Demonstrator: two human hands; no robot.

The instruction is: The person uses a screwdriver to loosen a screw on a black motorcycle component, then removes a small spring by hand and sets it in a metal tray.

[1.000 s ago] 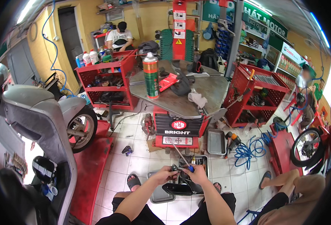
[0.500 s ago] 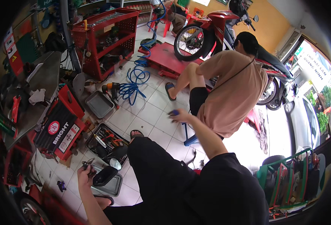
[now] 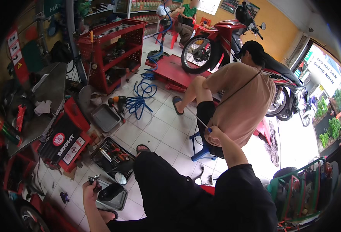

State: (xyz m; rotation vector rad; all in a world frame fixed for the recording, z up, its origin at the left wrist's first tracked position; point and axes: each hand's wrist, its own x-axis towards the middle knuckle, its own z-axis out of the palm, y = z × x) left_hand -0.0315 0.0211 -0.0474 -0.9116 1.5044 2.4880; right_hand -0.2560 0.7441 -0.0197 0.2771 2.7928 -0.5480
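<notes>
My left hand (image 3: 89,190), at the lower left, grips a small metal and black part (image 3: 93,179). Beside it, a black plastic piece (image 3: 110,191) rests over a grey tray (image 3: 121,200), near a round shiny disc (image 3: 119,178). My right hand (image 3: 216,134) is stretched out to the right, closed on a screwdriver with a blue handle (image 3: 209,130) and long shaft (image 3: 201,121). It is close to the lower back of a seated co-worker (image 3: 242,98); whether they touch I cannot tell. A black tray of tools (image 3: 110,154) sits on the floor between my hands.
The co-worker sits on a blue stool (image 3: 198,154) by a red motorbike (image 3: 228,27) on a red lift (image 3: 174,71). Blue hose (image 3: 139,100), an empty-handled red tool cart (image 3: 108,50), a workbench (image 3: 43,77) and a green rack (image 3: 301,193) surround me. Two people sit behind.
My view has swung rightward. My right hand, earlier beside my left, has moved out right toward the co-worker with the screwdriver. My left hand still holds the small part.
</notes>
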